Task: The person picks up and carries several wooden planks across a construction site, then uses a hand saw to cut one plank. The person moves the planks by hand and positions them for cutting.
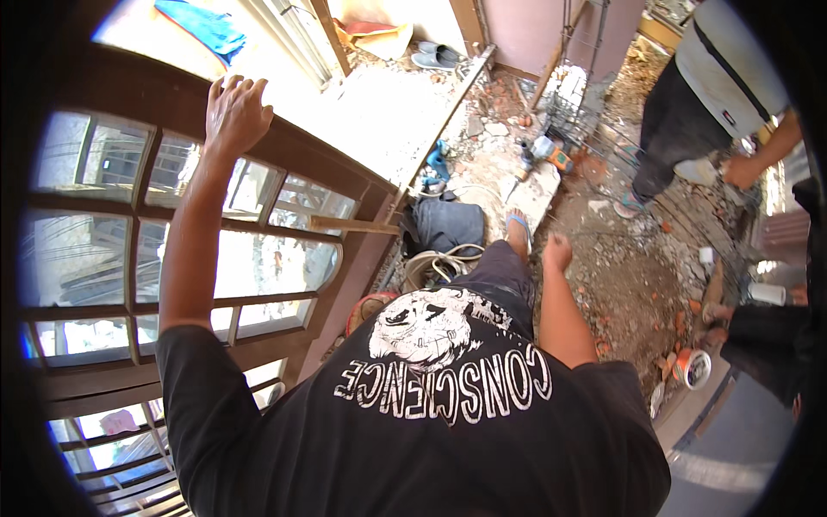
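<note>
My left hand point(239, 113) is raised and hooked over the edge of a brown wooden door point(303, 145) with glass panes point(177, 258). Its fingers curl over the far side of the frame. My right hand point(557, 252) hangs low beside my leg with the fingers curled in, and nothing shows in it. Below it lies broken ground of soil and rubble point(620, 278). My foot in a blue flip-flop point(517, 226) rests by a pale slab point(539, 194). A wooden bar point(355, 225) sticks out across the door's lower panes.
A power tool point(549, 154), a teal tool point(438, 161), a dark bag point(446, 226) and pale cable point(446, 262) lie ahead. Behind them stands a rebar cage point(572, 106). At right, a person point(685, 110) holds a greyish object; another person's dark-clothed leg point(769, 342) is near a can point(691, 368).
</note>
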Tool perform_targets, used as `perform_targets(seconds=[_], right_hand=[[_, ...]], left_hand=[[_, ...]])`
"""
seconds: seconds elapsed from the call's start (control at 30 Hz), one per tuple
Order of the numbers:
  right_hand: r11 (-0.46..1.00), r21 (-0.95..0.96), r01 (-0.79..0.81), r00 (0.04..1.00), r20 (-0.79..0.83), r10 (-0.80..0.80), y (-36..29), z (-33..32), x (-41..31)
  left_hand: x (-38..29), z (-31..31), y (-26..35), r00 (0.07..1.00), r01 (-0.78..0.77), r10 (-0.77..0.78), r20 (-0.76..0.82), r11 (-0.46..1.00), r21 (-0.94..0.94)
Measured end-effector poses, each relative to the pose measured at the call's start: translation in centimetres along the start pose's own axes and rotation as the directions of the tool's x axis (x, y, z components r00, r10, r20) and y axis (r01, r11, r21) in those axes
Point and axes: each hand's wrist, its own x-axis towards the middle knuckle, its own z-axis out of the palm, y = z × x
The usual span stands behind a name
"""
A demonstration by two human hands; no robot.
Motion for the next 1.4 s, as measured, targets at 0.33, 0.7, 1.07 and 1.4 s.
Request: perform_targets(seconds=[0.33,0.7,1.07,1.4], right_hand=[[0.972,0.131,-0.196,0.685,0.728,0.040,-1.5,-4.5,18.3],[0.748,-0.522,-0.410,0.597,0.467,0.653,3.0,-12.2,24.1],[0.969,-0.195,-0.155,0.573,0.781,0.249,-12.7,4.2,31.8],[0.187,-0.134,0.973,0.139,0.990,-0.015,-12.3,7.6,44.8]], left_hand=[[12.2,13.8,-11.3,0.128,0.098,-0.596,0.793,0.803,0.588],[13.5,12.1,-10.1,0.232,0.122,-0.559,0.796,0.828,0.547],[10.8,16.7,-11.0,0.374,0.329,-0.701,0.607,0.712,0.620],[15.6,14.5,-11.2,0.202,0.585,-0.753,0.626,0.605,0.540]])
